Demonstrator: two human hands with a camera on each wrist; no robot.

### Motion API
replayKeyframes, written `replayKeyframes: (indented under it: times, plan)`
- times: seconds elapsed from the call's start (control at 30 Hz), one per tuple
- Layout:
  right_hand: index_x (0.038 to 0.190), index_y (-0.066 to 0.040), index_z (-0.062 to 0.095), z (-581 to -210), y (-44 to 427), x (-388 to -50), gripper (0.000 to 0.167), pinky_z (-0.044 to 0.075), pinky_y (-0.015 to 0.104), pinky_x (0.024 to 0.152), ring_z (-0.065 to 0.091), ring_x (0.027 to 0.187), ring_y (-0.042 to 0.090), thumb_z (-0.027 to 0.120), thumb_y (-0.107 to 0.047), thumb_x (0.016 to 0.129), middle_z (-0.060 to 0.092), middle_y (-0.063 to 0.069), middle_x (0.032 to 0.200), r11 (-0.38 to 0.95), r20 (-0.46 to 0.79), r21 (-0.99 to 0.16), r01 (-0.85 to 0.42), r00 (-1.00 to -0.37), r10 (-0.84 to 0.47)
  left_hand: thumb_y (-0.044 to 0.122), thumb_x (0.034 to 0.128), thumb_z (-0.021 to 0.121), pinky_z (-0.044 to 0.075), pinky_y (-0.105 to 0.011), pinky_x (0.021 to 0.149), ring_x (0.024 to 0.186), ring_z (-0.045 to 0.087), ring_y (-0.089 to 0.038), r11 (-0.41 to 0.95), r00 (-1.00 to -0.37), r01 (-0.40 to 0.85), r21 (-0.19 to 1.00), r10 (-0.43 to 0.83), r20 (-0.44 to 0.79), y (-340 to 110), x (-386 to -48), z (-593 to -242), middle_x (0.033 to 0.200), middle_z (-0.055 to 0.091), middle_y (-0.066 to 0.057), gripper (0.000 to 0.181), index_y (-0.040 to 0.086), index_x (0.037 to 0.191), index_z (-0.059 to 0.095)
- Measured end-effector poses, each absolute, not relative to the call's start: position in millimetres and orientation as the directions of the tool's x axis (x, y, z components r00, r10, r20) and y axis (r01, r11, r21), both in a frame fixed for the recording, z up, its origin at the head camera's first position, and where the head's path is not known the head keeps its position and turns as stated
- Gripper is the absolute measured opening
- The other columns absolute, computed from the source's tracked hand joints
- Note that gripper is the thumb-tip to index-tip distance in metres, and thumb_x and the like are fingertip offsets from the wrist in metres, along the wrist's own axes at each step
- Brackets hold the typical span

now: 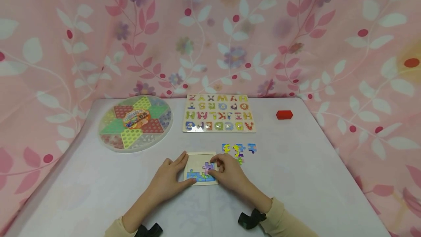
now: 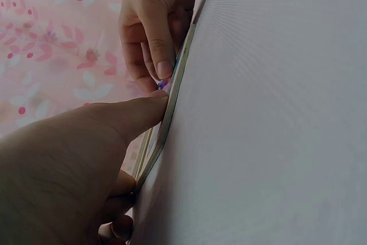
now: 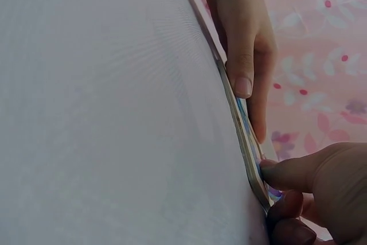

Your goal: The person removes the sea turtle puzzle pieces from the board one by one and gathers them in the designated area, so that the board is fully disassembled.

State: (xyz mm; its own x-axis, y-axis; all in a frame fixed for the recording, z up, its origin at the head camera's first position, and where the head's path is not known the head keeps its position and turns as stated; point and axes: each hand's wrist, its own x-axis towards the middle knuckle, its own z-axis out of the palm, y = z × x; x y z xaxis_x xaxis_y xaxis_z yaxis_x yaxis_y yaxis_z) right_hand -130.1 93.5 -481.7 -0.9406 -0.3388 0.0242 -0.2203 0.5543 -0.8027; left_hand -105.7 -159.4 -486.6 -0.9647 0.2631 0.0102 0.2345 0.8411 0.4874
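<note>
Beige sleeves (image 1: 289, 219) and black wrist-worn devices (image 1: 251, 219) lie nearest the camera. On the white-covered bench (image 1: 306, 167), a square, pale wooden puzzle tray (image 1: 198, 159) sits between the hands. The left hand (image 1: 168, 178), its thumb and forefinger spread wide, touches the tray's left and near edges; the right hand's (image 1: 231, 173) fingers, narrowly set, pinch a purple jigsaw piece (image 1: 208, 166) within its right side. Blue jigsaw pieces (image 1: 194, 176) line the near edge; loose multicoloured pieces (image 1: 252, 147) lie just beyond, right.

Letter board (image 1: 219, 111) behind puzzle tray (image 1: 198, 159), round board (image 1: 136, 120) left.
</note>
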Motion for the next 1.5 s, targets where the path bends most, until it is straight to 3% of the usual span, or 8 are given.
replayKeyframes:
  times: [0.27, 0.63, 1.5]
  plan:
    - [0.111, -0.011, 0.071, -483.0, 94.3, -127.3, 0.023, 0.041, 0.020, 0.057, 0.050, 0.066, 0.007, 0.085, -0.016, 0.092, 0.061, 0.001, 0.101, 0.554, 0.071, -0.788, -0.269, -0.933, -0.351, 0.060, 0.0848, 0.083, 0.037, -0.026, 0.069, 0.086, 0.040, -0.011, 0.838, -0.965, 0.242, 0.488, 0.262, 0.029, -158.1, -105.1, -487.2, 0.165, 0.046, -0.001, 0.093, 0.010, 0.156, 0.053]
    - [0.114, -0.012, 0.071, -484.5, 100.2, -129.8, 0.024, 0.043, 0.021, 0.057, 0.050, 0.063, 0.005, 0.083, -0.012, 0.094, 0.067, -0.003, 0.103, 0.542, 0.087, -0.777, -0.321, -0.907, -0.413, 0.059, 0.0840, 0.083, 0.037, -0.026, 0.068, 0.084, 0.040, -0.011, 0.832, -0.959, 0.275, 0.482, 0.271, 0.080, -158.3, -102.1, -489.3, 0.163, 0.050, -0.004, 0.091, 0.008, 0.154, 0.056]
    - [0.123, -0.009, 0.077, -478.1, 101.6, -133.9, 0.029, 0.045, 0.021, 0.060, 0.053, 0.069, 0.006, 0.082, -0.013, 0.094, 0.073, -0.003, 0.109, 0.558, 0.061, -0.763, -0.327, -0.895, -0.442, 0.059, 0.0852, 0.082, 0.036, -0.025, 0.068, 0.085, 0.040, -0.011, 0.840, -0.964, 0.246, 0.484, 0.264, 0.032, -159.2, -104.0, -484.7, 0.165, 0.046, -0.003, 0.092, 0.008, 0.156, 0.053]
